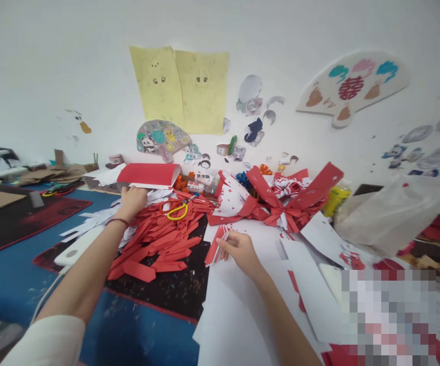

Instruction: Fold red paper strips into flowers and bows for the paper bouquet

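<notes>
The folded paper piece (216,245), red with white on it, is at the middle of the worktop (10,284), just above the near white sheets (235,305). The right hand (241,251) holds it by its right edge, thumb and fingers closed on the paper, and the forearm comes in from the lower right.

The left hand (132,201) is stretched far forward on a straight arm, palm down, with a thin band around the wrist. Its fingers bend down onto the white scraps (90,218) in front of the red box (149,174); I cannot tell if they grip anything.

Between the two hands lies a wide pile of red strips (155,244) on a black mat (166,290), and the scissors (178,211) (yellow handles) rest on top of this pile. Behind the right hand there is a heap of cut paper (288,198), red and white. At the right side stands a pale plastic bag (391,213).

The worktop is blue where it is bare, with some white marks. Behind it is a white wall (52,61). Two yellow sheets (182,89) hang on it, with a fan-shaped card (351,86) to their right and many small cut-out figures around.
</notes>
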`<action>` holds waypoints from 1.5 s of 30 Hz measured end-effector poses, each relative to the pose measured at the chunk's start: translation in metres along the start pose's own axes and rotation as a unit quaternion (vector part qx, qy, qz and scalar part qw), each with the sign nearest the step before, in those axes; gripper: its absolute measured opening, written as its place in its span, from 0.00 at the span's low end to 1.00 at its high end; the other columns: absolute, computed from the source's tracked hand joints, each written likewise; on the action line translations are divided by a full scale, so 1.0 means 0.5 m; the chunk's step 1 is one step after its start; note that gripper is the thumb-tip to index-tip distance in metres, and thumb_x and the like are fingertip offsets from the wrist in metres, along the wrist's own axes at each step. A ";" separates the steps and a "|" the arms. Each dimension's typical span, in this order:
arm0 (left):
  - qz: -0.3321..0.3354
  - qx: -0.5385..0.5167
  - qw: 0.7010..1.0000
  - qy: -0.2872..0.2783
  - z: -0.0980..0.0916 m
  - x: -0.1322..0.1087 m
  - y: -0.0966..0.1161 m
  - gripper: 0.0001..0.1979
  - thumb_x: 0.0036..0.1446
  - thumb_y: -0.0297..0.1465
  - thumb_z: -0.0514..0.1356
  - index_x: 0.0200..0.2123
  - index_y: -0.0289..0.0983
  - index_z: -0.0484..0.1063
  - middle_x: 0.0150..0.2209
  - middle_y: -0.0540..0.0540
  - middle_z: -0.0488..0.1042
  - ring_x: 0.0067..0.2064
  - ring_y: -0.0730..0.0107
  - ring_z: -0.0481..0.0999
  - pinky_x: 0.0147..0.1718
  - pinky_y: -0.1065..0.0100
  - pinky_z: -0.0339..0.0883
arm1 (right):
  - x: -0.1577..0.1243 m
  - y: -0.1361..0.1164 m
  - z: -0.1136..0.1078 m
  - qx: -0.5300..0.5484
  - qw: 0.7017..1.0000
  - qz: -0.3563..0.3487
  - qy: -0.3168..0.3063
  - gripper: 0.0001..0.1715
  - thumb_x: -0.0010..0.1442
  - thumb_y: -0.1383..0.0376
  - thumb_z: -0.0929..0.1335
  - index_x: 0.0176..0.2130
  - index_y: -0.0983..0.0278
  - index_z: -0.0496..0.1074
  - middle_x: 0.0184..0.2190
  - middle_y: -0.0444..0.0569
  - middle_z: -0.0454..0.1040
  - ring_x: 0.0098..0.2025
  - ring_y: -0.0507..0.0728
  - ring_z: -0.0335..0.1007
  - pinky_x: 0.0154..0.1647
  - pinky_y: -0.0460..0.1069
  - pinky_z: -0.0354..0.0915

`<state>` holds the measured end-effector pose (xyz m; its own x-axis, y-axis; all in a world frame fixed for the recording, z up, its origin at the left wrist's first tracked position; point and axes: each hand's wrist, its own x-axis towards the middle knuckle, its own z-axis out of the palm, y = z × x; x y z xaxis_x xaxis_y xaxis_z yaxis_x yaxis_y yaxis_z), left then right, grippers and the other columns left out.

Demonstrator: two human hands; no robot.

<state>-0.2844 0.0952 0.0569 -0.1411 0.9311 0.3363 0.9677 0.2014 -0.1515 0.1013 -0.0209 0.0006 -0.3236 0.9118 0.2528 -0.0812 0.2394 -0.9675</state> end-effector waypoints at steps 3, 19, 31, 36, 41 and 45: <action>0.004 -0.009 1.000 0.000 0.004 -0.001 -0.002 0.15 0.52 0.28 0.52 0.36 0.30 0.77 0.43 0.27 0.76 0.51 0.42 0.69 0.50 0.47 0.51 | -0.001 -0.004 0.001 0.000 1.000 -0.004 -0.001 0.18 0.53 0.54 0.72 0.26 0.65 0.69 0.14 0.43 0.71 0.16 0.51 0.67 0.18 0.44 0.64; -0.011 -0.308 0.944 0.116 -0.160 -0.078 0.151 0.19 0.58 0.40 0.54 0.43 0.32 0.74 0.41 0.38 0.77 0.40 0.57 0.74 0.40 0.62 0.63 | 0.000 -0.003 0.001 -0.014 0.998 -0.030 0.047 0.20 0.54 0.51 0.72 0.27 0.65 0.70 0.15 0.43 0.71 0.17 0.52 0.68 0.19 0.45 0.65; 0.117 -0.766 0.617 -0.138 -0.130 -0.257 0.347 0.15 0.55 0.40 0.62 0.38 0.34 0.73 0.28 0.50 0.68 0.28 0.76 0.66 0.30 0.73 0.61 | 0.002 -0.020 -0.015 -0.020 0.987 -0.054 0.147 0.20 0.55 0.51 0.71 0.27 0.66 0.70 0.15 0.43 0.69 0.19 0.52 0.67 0.21 0.46 0.65; 0.117 -0.786 0.576 -0.191 -0.128 -0.267 0.346 0.16 0.56 0.42 0.61 0.36 0.33 0.73 0.30 0.49 0.68 0.28 0.77 0.65 0.30 0.73 0.62 | 0.003 -0.023 -0.014 -0.014 0.988 -0.044 0.150 0.21 0.53 0.50 0.71 0.27 0.66 0.70 0.15 0.43 0.69 0.18 0.52 0.67 0.20 0.46 0.64; 0.150 -0.726 0.646 -0.180 -0.128 -0.292 0.367 0.17 0.54 0.42 0.63 0.39 0.34 0.73 0.32 0.46 0.72 0.31 0.73 0.69 0.32 0.72 0.64 | 0.001 -0.025 -0.015 -0.003 0.989 -0.056 0.139 0.20 0.54 0.50 0.71 0.29 0.66 0.71 0.17 0.43 0.69 0.20 0.53 0.68 0.20 0.46 0.65; 0.215 -0.645 0.726 -0.107 -0.119 -0.296 0.372 0.15 0.58 0.40 0.60 0.41 0.35 0.73 0.33 0.46 0.75 0.34 0.70 0.72 0.32 0.72 0.63 | 0.001 -0.021 -0.018 -0.021 0.989 -0.069 0.130 0.19 0.55 0.51 0.71 0.30 0.65 0.71 0.19 0.44 0.70 0.21 0.53 0.69 0.20 0.46 0.66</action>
<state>-0.0712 -0.0232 0.0342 0.3364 0.8768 0.3436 0.3029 -0.4462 0.8421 0.1106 -0.0201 0.0110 -0.0589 0.9233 0.3795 -0.0666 0.3756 -0.9244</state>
